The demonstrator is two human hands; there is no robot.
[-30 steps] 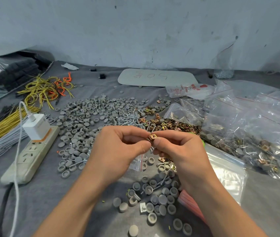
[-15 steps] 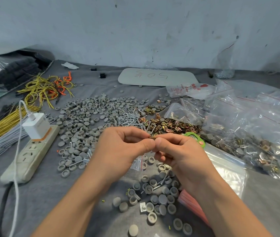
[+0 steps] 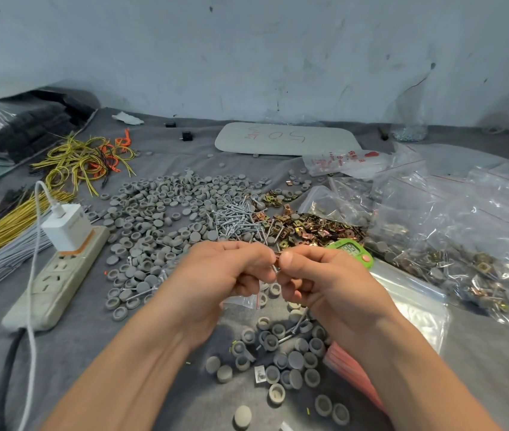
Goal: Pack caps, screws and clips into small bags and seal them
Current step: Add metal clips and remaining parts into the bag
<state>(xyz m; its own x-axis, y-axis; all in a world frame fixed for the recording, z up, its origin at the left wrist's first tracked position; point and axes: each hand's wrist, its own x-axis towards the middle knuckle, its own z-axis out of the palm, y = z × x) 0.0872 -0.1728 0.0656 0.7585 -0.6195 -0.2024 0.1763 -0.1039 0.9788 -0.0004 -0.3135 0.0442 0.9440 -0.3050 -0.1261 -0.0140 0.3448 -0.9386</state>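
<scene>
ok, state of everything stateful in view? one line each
left hand, pinching the clip
right hand, pinching the clip too
clip, held between both hands, mostly hidden
small bag, under the left hand, seal not visible
filled bags, packed, seals unclear
caps, loose pile
screws, loose pile
charger, plugged into power strip
green digital device, display showing digits

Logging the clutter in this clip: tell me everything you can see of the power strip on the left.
The power strip is a long off-white plastic-looking bar lying flat on the grey cloth. A white charger is plugged into its far end; the nearer sockets are empty. A black cord leaves its near end, and the charger's white cable drapes across it.
</scene>
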